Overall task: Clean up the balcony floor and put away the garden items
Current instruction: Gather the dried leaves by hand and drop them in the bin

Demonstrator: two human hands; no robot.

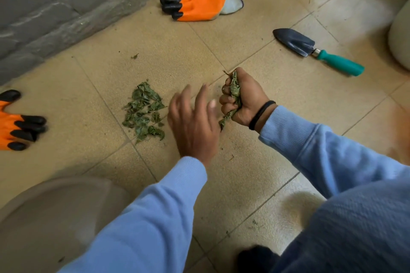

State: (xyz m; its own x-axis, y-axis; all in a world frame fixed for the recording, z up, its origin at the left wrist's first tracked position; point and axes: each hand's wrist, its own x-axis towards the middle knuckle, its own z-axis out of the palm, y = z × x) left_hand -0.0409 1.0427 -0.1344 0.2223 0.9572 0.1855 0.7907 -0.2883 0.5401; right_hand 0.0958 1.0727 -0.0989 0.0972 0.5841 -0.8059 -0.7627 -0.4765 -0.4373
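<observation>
Within right hand, crushed leaves

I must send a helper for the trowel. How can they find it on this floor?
Start at the grey wall, then cross the tiled floor to the right. The trowel lies flat near a pale pot: dark blade, teal handle, unlike the orange gloves.

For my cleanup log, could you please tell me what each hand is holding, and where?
The right hand grips a bunch of dried green leaves around its middle; the left hand holds nothing.
</observation>
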